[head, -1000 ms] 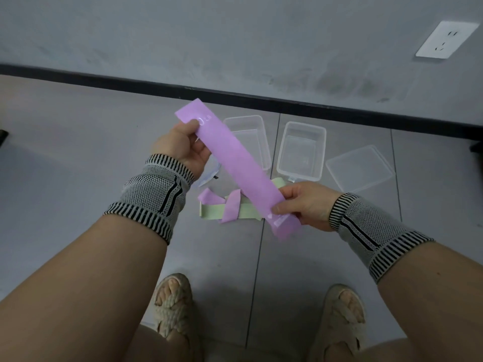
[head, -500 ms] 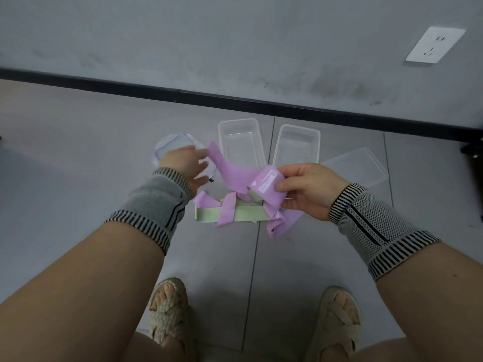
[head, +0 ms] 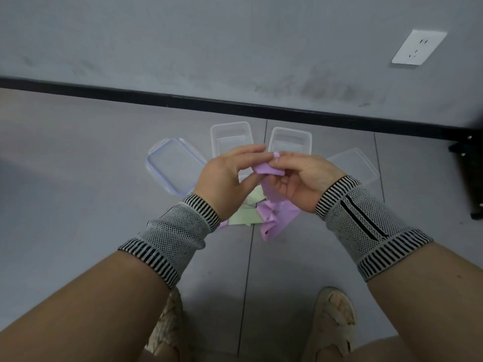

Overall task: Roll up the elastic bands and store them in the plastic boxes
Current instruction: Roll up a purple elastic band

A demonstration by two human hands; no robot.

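Clear plastic, item one: a lid with a bluish rim (head: 172, 169) lies flat on the floor at far left, set aside, I judge, so its box stays open for loading. Item two: my left hand (head: 226, 176), fingers curled round the near end of the purple band (head: 268, 169), thumb and forefinger pinching it at the top. Item three: that band, bunched into a short fold between both hands, held up over the floor so I can turn it on itself; its loose tail hangs below my grip, down toward the pile. Item four: my right hand (head: 300, 178), also closed on the band, fingertips meeting the left hand's at the fold. Item five, beneath the hands: a pale green band (head: 245, 218) and further purple bands (head: 271, 223) lying tangled on the floor, awaiting rolling. Item six, beyond my knuckles: two open plastic boxes, left box (head: 230, 134) and right box (head: 291, 139), side by side near the wall, within easy reach. Item seven, far right: a second clear lid (head: 358, 163), flat on the floor.
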